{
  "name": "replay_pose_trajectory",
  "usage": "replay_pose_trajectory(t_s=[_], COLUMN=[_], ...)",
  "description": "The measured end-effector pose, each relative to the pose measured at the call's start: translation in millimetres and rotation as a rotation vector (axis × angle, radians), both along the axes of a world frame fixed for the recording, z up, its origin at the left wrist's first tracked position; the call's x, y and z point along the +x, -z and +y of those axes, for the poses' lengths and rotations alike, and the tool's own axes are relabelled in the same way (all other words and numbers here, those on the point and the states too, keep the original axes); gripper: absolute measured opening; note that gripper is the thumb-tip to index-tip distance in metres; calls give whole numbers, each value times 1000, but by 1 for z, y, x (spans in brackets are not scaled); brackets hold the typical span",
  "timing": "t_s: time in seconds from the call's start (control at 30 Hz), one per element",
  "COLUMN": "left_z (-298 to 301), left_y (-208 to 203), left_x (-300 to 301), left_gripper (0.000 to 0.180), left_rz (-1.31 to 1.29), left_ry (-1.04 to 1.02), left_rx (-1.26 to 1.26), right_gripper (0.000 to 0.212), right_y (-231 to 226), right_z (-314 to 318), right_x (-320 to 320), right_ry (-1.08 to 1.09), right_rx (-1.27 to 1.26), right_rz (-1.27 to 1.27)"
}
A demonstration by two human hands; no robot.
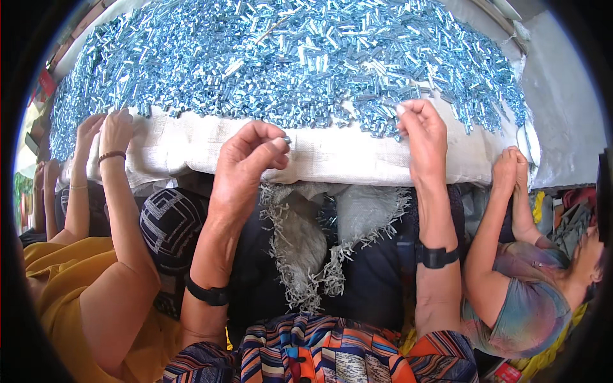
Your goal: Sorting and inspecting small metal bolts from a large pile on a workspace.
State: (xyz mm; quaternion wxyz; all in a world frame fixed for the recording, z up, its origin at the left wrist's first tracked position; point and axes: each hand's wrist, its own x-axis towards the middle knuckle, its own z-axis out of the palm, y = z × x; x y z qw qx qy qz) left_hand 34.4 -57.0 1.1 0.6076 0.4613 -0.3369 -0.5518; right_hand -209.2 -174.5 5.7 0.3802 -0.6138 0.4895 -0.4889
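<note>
A wide heap of small shiny blue-silver metal tubes [306, 57], some short and some longer, is spread over a white woven cloth [357, 150]. My left hand [246, 156] is above the cloth's near edge, thumb and forefinger pinched on a short metal tube [287, 140] with a dark end. To its right, my right hand [424, 131] is at the near edge of the heap, fingers curled together beside loose tubes. What its fingers hold, if anything, is too small to make out.
On my left sits a person in a mustard top [96, 300], hands at the heap. Another person in a multicoloured top [523, 293] sits on my right, hands at the cloth's edge. A frayed grey sack [300, 242] hangs before my lap. A grey wall [568, 96] stands right.
</note>
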Motion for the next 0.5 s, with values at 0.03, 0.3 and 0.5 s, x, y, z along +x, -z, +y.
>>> replay_pose_trajectory(t_s=[0.03,0.3,0.5], left_z=[1,8,19], left_y=[0,-12,-7], left_x=[-6,-36,-38], left_gripper=[7,11,12], left_rz=[23,94,104], left_ry=[10,167,208], left_rx=[0,3,6], right_gripper=[9,6,7], right_y=[-2,-1,4], right_z=[12,83,103], right_x=[4,23,25], right_ry=[-71,-355,-422], right_rx=[92,364,550], right_rz=[-149,-458,-715])
